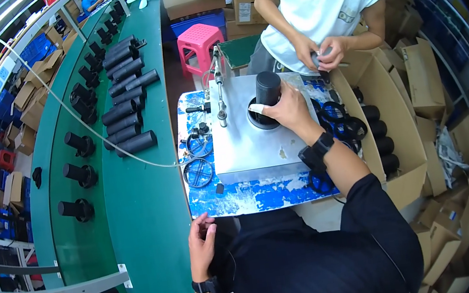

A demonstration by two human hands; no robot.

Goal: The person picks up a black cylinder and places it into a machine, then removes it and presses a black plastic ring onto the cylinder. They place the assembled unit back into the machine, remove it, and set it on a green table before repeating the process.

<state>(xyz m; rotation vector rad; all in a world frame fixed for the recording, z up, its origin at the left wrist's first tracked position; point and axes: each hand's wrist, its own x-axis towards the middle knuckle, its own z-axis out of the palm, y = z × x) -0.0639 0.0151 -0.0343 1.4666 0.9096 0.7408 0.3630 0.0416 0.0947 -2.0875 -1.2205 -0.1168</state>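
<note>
My right hand is closed around the lower part of a black cylinder. The cylinder stands upright in a round black ring on top of a silver metal box. Something white covers the tip of my right thumb. Low at the near left edge of the blue, paint-worn table, my left hand hangs with loosely curled fingers and nothing visible in it. A metal lever clamp rises from the far left side of the box.
Black rings lie left of the box, more to its right. Left runs a green conveyor with several black cylinders. At right stands a carton of black parts. Across the table a person handles a small grey piece.
</note>
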